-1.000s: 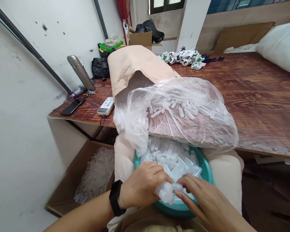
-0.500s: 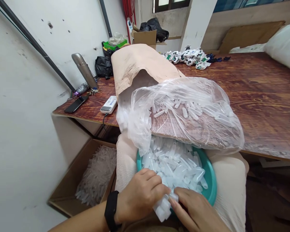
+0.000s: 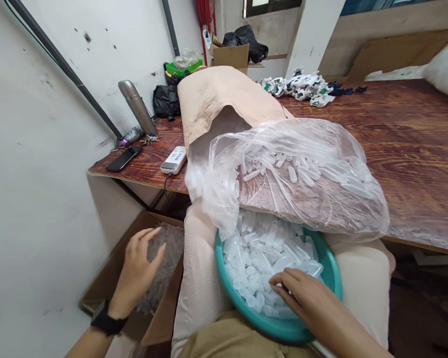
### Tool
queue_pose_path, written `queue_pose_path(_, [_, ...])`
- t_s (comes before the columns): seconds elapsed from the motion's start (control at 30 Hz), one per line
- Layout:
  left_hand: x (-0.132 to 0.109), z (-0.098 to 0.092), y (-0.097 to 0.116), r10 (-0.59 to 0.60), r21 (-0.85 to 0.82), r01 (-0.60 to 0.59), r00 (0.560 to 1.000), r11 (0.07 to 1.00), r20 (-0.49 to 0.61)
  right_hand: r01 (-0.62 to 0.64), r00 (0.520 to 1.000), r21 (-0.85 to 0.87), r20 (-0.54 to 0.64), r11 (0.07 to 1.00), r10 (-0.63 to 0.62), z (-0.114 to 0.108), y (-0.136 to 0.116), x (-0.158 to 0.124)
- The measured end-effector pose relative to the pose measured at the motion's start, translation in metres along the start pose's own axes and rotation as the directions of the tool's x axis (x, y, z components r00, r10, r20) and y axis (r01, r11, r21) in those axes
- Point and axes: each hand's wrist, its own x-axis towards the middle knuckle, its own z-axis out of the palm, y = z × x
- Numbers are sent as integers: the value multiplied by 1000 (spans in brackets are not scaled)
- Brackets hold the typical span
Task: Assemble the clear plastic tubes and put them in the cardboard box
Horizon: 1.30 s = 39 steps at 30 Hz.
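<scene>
A teal basin (image 3: pixel 336 278) full of small translucent white plastic tubes (image 3: pixel 261 248) rests on my lap. Over its front right part, close above the tubes, is my right hand (image 3: pixel 302 293), fingers slightly bent, with a gap to the thumb and nothing visible in it. My left hand (image 3: pixel 140 266) hangs above a cardboard box (image 3: pixel 168 303) on the left, its thumb and fingers spread and no tube showing in it. Many similar translucent pieces (image 3: pixel 168 243) fill that box, partly hidden behind the hand.
A clear plastic bag (image 3: pixel 321 209) with more tubes spills from a paper sack (image 3: pixel 224 89) to the table edge above the basin. A phone (image 3: pixel 124 159), a white corded device (image 3: pixel 173 160) and a metal flask (image 3: pixel 138 108) are left on the wooden table (image 3: pixel 418 149).
Both hands were together over the basin's front, gripping a small bunch of tubes. They have separated: the left moved out over the box and opened, and the bunch no longer shows.
</scene>
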Motion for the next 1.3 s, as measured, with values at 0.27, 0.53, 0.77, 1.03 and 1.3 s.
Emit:
queue_pose_path(0.27, [35, 42, 159, 760, -391, -652, 553, 650, 342, 68, 990, -62, 130, 996, -60, 19, -14, 10])
queue_pose_path(0.53, [51, 97, 200, 805, -326, -784, 342, 529, 484, -69, 974, -13, 213, 998, 70, 4, -21, 17])
queue_pose_path(0.77, [42, 69, 194, 730, -420, -599, 522, 682, 441, -75, 967, 18, 247, 997, 68, -3, -18, 12])
queue_pose_path(1.03, [19, 37, 183, 563, -623, -174, 651, 763, 509, -72, 979, 74, 197, 995, 56, 6, -15, 12])
queue_pose_path(1.3, [12, 23, 179, 486, -689, 83, 648, 720, 586, 7, 987, 324, -152, 946, 45, 2, 7, 7])
